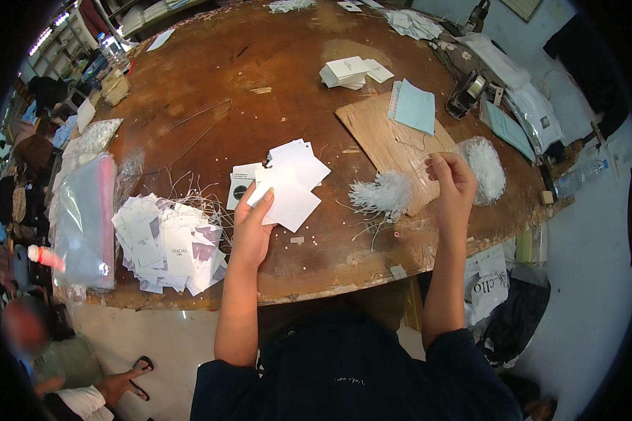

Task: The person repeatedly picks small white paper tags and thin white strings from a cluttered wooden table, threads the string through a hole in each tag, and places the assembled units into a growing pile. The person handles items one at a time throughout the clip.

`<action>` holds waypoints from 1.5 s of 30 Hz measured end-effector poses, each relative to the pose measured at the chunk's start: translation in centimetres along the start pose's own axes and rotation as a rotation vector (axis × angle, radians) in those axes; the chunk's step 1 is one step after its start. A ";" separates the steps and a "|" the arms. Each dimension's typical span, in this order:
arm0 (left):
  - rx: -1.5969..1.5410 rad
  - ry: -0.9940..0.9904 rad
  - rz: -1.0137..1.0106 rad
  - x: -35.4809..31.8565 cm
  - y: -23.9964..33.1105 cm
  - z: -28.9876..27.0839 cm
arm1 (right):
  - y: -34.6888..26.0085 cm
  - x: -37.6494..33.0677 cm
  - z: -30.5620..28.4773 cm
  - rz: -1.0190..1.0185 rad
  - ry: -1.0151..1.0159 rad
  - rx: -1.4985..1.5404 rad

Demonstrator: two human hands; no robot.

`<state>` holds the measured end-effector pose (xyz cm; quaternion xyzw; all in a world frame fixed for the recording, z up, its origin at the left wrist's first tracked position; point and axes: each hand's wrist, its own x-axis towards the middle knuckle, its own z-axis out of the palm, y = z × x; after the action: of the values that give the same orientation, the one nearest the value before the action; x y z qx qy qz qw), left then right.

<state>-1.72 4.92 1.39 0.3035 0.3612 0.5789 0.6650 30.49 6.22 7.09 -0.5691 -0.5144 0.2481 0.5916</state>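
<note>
My left hand (254, 219) is closed around a few white card tags (288, 195), fanned out over the table with the thumb on top. To the right, my right hand (453, 179) is raised in a pinch, and a thin string seems to hang at its fingertips; the strand is hard to make out. Just left of that hand lies a loose bundle of white tag strings (380, 195). Beside my left hand is a heap of white printed tags (172, 242) with strings attached. More cards (239, 184) lie partly behind the held ones.
A wooden board (372, 130) carries a light blue sheet (412, 105). Stacked white cards (345, 72) stand farther back. Another string bundle (483, 170) lies right, near a tape dispenser (465, 93). Clear plastic bags (84, 221) rest at the left edge. A person (70, 365) sits lower left.
</note>
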 end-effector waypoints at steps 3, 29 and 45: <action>-0.023 -0.002 -0.011 0.0 0.0 0.0 | -0.3 0.1 -0.3 -0.004 0.013 0.051; 0.012 -0.041 0.014 -0.1 -0.1 0.2 | -0.3 1.1 -1.1 0.041 0.034 0.232; 0.030 -0.040 -0.016 0.0 -0.5 0.9 | 3.1 1.5 -2.1 0.033 0.077 0.269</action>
<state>-0.71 4.83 1.51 0.3222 0.3588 0.5618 0.6722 33.83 7.36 5.04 -0.5021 -0.4439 0.3026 0.6777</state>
